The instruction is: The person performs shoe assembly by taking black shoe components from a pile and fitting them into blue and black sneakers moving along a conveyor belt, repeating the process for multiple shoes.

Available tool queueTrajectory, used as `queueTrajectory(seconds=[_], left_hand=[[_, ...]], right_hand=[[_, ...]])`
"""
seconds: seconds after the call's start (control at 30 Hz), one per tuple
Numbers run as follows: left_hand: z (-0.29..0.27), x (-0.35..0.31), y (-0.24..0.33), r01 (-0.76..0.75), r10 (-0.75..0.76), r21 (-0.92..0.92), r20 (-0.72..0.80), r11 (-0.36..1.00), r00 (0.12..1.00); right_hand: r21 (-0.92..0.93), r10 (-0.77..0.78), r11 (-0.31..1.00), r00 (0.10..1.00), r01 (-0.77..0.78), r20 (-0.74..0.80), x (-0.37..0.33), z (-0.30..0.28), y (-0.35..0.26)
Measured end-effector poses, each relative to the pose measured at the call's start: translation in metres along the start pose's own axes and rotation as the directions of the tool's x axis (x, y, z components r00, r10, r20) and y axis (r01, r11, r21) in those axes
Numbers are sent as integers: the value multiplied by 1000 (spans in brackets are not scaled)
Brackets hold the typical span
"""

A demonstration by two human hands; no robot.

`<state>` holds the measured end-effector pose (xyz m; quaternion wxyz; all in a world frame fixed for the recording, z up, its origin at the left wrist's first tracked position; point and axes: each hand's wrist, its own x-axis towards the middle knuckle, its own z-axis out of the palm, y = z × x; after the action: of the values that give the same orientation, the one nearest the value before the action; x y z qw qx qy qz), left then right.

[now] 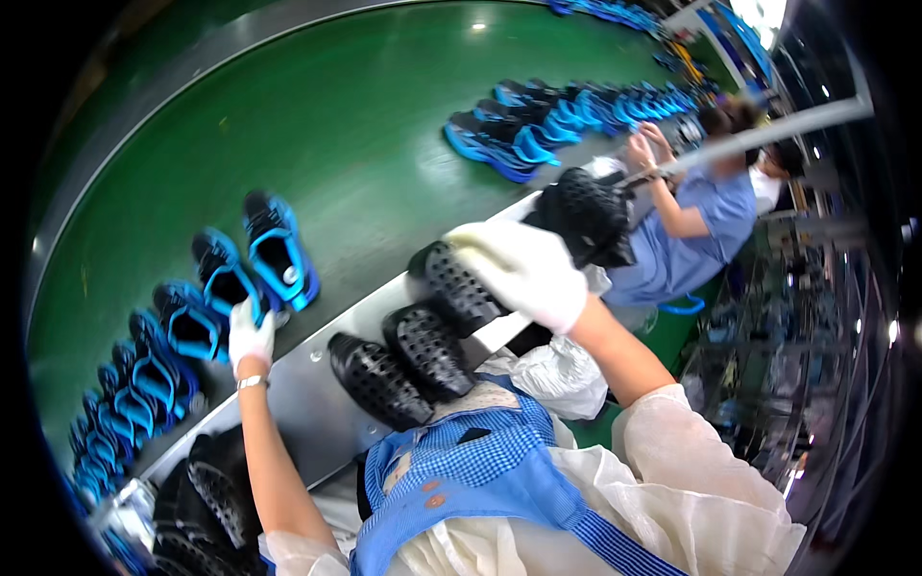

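My left hand [252, 338], in a white glove, reaches over the green belt and holds the heel end of a black and blue shoe [213, 255]. Another shoe of the same kind [279, 252] stands just to the right of it, its opening toward me. My right hand [528, 271], also gloved in white and a little blurred, lies over a black perforated shoe tree [459, 288] with its fingers bent round the top. Two more such shoe trees, a middle one [427, 348] and a left one [376, 379], lie side by side in front of my apron.
A row of shoes [144, 379] runs along the belt [384, 125] at left, another [567, 115] at far right. More shoe trees [216, 490] lie at lower left. Beside a black perforated pile [586, 216], a person in blue [687, 216] sits. A metal ledge [317, 355] edges the belt.
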<state>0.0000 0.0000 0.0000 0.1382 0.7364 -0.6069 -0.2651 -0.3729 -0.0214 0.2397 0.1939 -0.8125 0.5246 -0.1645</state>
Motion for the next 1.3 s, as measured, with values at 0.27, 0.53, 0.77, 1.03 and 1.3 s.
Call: queueTrajectory(seconds=[0.27, 0.53, 0.77, 1.03, 1.3], left_hand=[[-6, -76, 75, 83, -145, -178, -370, 981, 918], [-9, -112, 100, 57, -156, -254, -388, 965, 908], [4, -120, 91, 18, -144, -293, -412, 956, 900], [13, -128, 111, 87, -264, -476, -319, 875, 910], [8, -135, 125, 121, -302, -529, -271, 840, 914]], right_hand=[[49, 402, 895, 753, -444, -521, -146, -133, 127], [-232, 424, 836, 855, -496, -299, -193, -108, 189], [-224, 335, 888, 898, -402, -285, -198, -105, 210], [-227, 238, 924, 927, -309, -290, -198, -111, 212], [-184, 237, 936, 924, -299, -300, -196, -144, 203]])
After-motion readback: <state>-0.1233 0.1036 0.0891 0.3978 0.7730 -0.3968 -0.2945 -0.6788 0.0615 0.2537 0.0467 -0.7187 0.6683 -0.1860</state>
